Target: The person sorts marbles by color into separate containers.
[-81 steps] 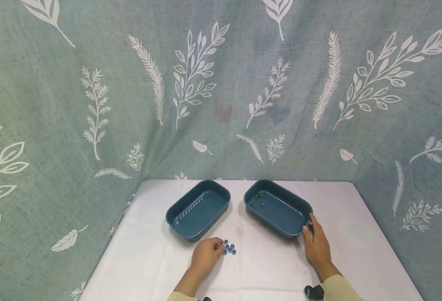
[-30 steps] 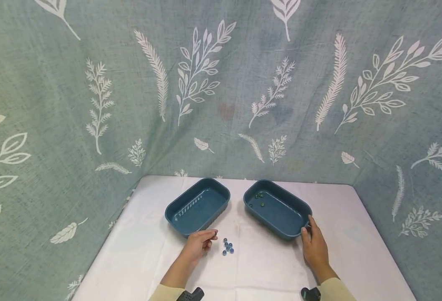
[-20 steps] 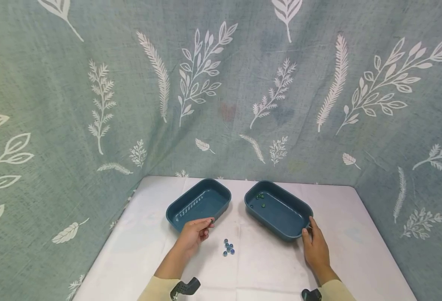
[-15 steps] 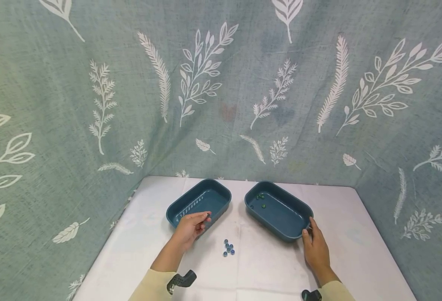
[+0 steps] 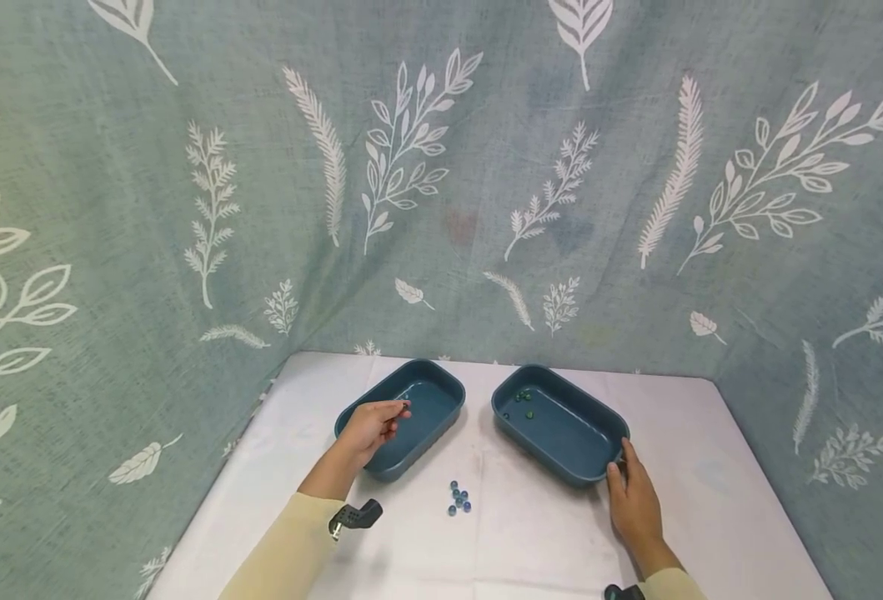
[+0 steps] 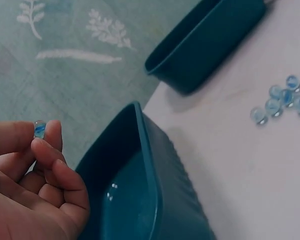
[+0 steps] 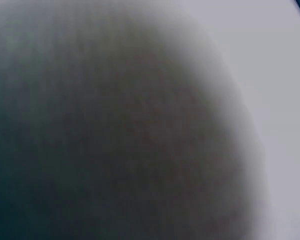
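My left hand (image 5: 366,429) pinches a clear marble (image 6: 39,130) with a blue swirl between thumb and fingertips. It is over the left blue tray (image 5: 432,417), covering part of its near left side. No marbles show on the visible floor of that tray. My right hand (image 5: 634,497) rests against the near right corner of the right blue tray (image 5: 572,433), thumb and fingers extended at the rim. Several green marbles (image 5: 529,415) lie at that tray's left end. A dark blur fills most of the right wrist view, hiding the hand there.
On the white table cover (image 5: 531,533), several blue marbles (image 5: 459,502) sit in a loose cluster between the hands, in front of the two trays. Behind and beside the table hangs a green leaf-patterned cloth (image 5: 456,292).
My left hand has lifted a marble from the cluster and carried it left and away from me, over the left tray. My right hand has stayed at the right tray's corner.
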Action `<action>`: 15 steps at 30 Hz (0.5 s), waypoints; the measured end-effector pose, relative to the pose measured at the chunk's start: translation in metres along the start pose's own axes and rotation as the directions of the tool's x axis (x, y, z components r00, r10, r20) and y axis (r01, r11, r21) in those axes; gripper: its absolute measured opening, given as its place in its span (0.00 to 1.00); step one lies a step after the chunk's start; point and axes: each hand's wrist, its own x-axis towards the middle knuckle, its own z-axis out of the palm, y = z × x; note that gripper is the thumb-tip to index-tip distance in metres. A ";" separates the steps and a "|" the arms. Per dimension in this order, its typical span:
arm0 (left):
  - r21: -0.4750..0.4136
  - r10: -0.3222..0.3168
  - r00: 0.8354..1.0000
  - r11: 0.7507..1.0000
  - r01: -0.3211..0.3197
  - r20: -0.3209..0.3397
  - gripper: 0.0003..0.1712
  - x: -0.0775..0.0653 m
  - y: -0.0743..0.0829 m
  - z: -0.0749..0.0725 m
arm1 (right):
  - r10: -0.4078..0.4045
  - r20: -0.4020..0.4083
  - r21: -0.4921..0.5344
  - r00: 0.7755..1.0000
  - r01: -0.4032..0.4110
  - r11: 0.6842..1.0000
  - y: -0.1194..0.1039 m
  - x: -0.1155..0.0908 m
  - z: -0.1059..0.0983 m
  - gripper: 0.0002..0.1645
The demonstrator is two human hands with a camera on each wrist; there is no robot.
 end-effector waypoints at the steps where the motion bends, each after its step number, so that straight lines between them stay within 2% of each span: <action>1: 0.002 -0.013 1.000 1.000 0.013 -0.004 0.17 0.003 0.000 0.000 | 0.001 0.002 -0.004 1.000 -0.001 1.000 0.001 -0.001 0.000 0.35; 9: 0.071 -0.030 0.999 0.997 0.031 -0.010 0.18 0.039 0.002 0.003 | -0.004 -0.011 0.010 1.000 0.004 1.000 0.002 0.001 -0.001 0.35; 15: 0.080 -0.085 0.996 0.993 0.088 -0.037 0.15 0.061 -0.002 0.003 | -0.001 -0.008 0.013 1.000 0.001 1.000 0.001 0.002 0.000 0.35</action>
